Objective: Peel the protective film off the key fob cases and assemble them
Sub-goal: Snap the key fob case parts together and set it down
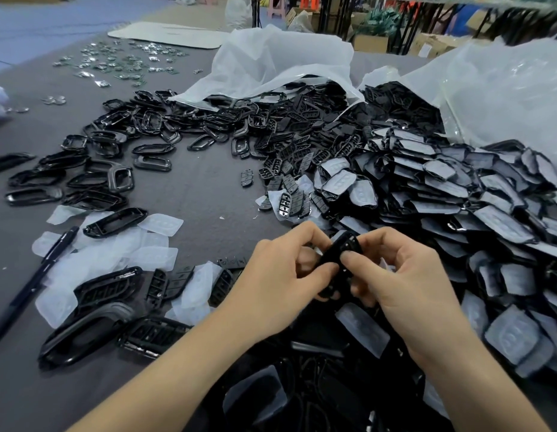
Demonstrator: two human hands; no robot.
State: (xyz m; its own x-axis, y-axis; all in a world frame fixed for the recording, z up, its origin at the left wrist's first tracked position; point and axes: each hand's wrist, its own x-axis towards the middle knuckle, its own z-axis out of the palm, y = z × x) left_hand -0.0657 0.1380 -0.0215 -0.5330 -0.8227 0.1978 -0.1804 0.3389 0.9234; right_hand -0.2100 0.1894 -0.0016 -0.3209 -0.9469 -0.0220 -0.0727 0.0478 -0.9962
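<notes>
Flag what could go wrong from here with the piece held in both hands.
1. The left hand and right hand only pinch the black case piece above a heap of black parts; if it slips, it may be hard to find.
2. The peeled films lie mixed with button pads at the left; a pad could hide under film.

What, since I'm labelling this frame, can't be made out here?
- Head view, key fob case: mostly covered by left hand and right hand; film unclear.
- Head view, shiny parts far left: too small to identify.
- Head view, pen: end cut by left edge.
</notes>
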